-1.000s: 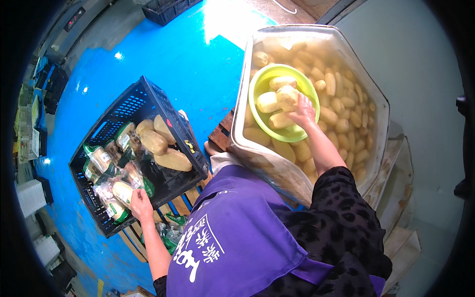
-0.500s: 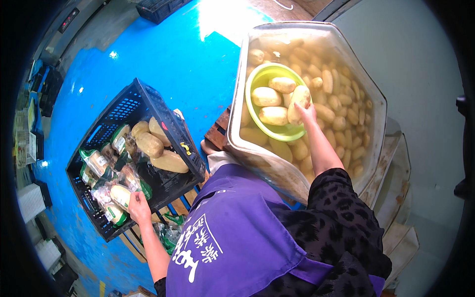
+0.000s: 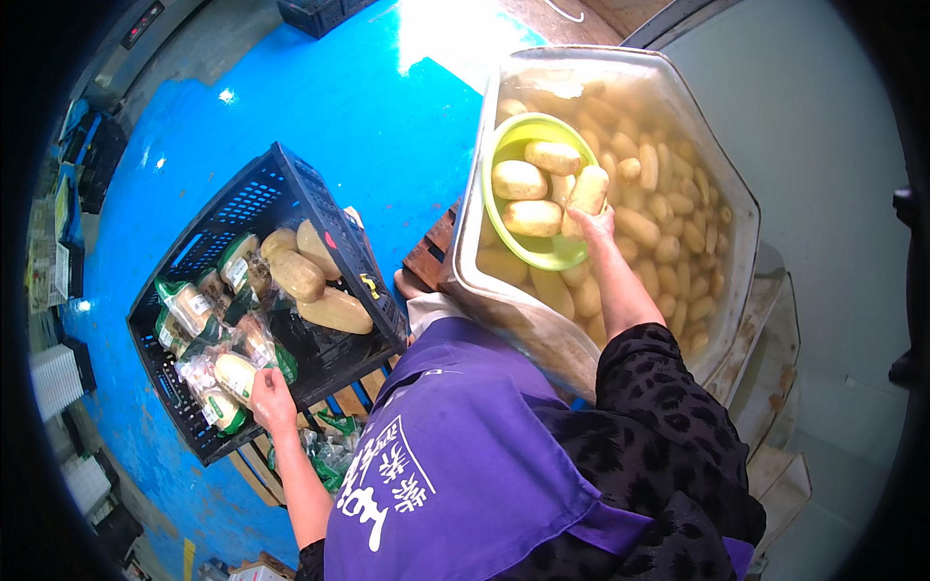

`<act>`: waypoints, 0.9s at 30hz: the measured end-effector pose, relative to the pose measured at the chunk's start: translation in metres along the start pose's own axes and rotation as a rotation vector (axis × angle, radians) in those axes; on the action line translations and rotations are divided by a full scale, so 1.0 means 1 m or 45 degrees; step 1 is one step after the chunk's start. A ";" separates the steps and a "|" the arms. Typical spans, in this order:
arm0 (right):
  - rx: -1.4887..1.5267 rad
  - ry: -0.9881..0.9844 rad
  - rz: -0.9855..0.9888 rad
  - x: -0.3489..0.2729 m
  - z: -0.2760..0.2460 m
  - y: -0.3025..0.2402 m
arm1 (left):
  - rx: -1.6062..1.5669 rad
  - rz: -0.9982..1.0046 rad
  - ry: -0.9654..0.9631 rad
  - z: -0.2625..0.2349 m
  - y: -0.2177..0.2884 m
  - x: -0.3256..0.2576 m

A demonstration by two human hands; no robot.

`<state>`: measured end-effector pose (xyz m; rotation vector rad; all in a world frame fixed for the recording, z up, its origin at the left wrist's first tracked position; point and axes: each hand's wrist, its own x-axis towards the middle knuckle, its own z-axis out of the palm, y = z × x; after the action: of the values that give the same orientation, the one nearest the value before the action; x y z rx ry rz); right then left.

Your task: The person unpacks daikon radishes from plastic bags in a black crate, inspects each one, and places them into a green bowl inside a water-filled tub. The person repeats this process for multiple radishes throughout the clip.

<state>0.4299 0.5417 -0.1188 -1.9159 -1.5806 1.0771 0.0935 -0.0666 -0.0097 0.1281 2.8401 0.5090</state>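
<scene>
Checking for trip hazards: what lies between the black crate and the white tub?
The head view shows blue floor, brown wooden slats and what looks like the person's foot between the crate and tub.

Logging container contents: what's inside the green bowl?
The green bowl holds pale oblong vegetables; the right hand grips one at the bowl's right side. Whatever lies beneath them is covered.

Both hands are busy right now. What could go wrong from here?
The right hand has its fingers at the near end of a pale root, so the root might slip. It is beside the right side of the green bowl, so a dropped root could land in the water-filled tub. The left hand has a bagged root by one end at the crate; that could slip too.
</scene>
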 end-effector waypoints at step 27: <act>-0.632 0.074 -0.548 -0.077 -0.029 -0.019 | -0.030 0.021 -0.063 0.009 -0.021 0.010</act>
<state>0.4366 0.4771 -0.0646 -1.7307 -2.2435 0.4737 0.0851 -0.0821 -0.0278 0.1573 2.7864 0.5356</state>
